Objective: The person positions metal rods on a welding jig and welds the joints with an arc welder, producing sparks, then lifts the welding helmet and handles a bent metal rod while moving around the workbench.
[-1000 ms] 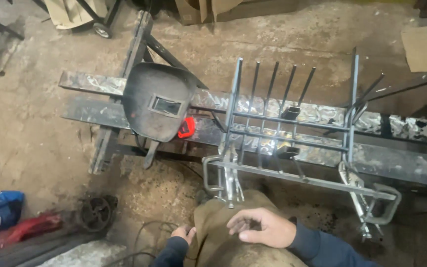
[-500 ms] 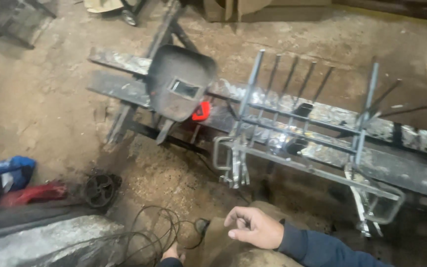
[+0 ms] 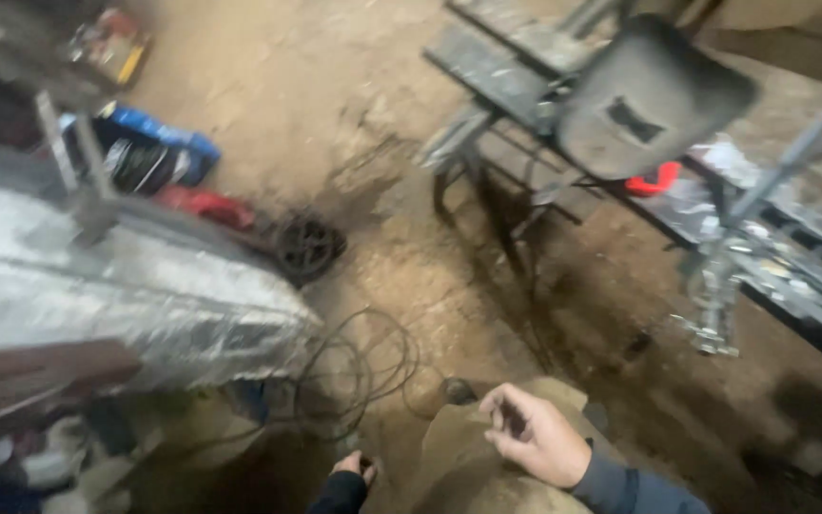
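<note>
Since the earlier frame, your view has swung left, pushing the welding mask (image 3: 654, 95) and steel bench (image 3: 525, 81) to the upper right. Your right hand (image 3: 535, 436) hovers over your knee, fingers loosely curled, holding nothing. Your left hand (image 3: 354, 466) reaches low toward the coiled black cable (image 3: 363, 366) on the dirt floor; its grip is too blurred to tell.

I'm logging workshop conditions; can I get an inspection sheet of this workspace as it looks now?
Surface: dirt floor, dusty, uneven.
Job's things: coiled black cable on the floor, by the left hand.
Clutter: blue bag, red item, small black wheel.
Hands: left hand low at the cable, grip unclear; right hand empty, fingers loosely curled.
Cables: one loose coil.
Surroundings: welding mask on metal bench; grey slab at left.
</note>
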